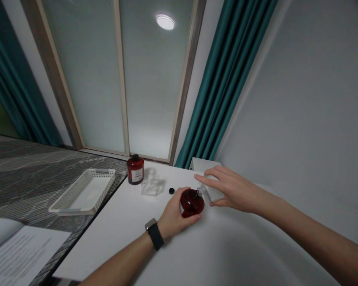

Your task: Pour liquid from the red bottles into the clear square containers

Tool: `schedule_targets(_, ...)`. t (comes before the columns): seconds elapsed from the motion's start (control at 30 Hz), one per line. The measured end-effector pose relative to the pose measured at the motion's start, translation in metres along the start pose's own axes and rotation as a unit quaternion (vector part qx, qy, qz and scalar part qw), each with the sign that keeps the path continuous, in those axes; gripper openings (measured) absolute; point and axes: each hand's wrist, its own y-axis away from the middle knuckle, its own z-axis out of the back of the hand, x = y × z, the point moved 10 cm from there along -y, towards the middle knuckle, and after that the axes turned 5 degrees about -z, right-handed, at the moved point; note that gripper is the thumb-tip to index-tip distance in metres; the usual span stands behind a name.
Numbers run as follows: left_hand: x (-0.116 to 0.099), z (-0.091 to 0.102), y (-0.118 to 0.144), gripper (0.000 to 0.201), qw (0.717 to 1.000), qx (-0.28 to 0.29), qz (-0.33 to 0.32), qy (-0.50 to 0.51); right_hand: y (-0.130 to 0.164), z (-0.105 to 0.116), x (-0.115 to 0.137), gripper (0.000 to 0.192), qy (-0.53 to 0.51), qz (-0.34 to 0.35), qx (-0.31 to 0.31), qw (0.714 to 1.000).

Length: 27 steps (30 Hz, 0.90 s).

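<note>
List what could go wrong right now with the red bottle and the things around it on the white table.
1. The left hand tilts the round red bottle with its neck toward the right hand; if it is open, liquid might spill on the table.
2. The small black cap lies loose nearby and could be knocked away.
3. The clear glass bottle stands close behind; a careless sweep might topple it.

Dim, cool light comes from a round ceiling lamp (165, 22) reflected in the frosted glass. Straight lines bow at the edges; the whole view is soft.
</note>
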Motion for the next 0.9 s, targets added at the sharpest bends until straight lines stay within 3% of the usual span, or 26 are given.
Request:
schedule_targets(0.2,0.0006,0.0003,0.0003,0.066,1.000,-0.004,0.002,-0.001,-0.0013,0.0005,0.0012,0.083,0.006,0.002,-0.004,1.000)
schedule_targets(0.37,0.0025,0.0000,0.0010,0.067,1.000,-0.002,0.002,0.004,-0.0018,0.0005,0.0003,0.092,-0.007,-0.005,-0.006,1.000)
schedule_targets(0.6,0.0056,0.0000,0.0023,0.068,1.000,-0.008,0.008,0.001,-0.0023,0.0039,-0.0026,0.065,-0.037,-0.026,-0.022,0.999)
schedule_targets(0.9,0.0055,0.0000,0.0017,0.069,1.000,-0.005,0.008,-0.001,-0.0014,0.0027,0.0009,0.070,-0.015,-0.003,-0.018,1.000)
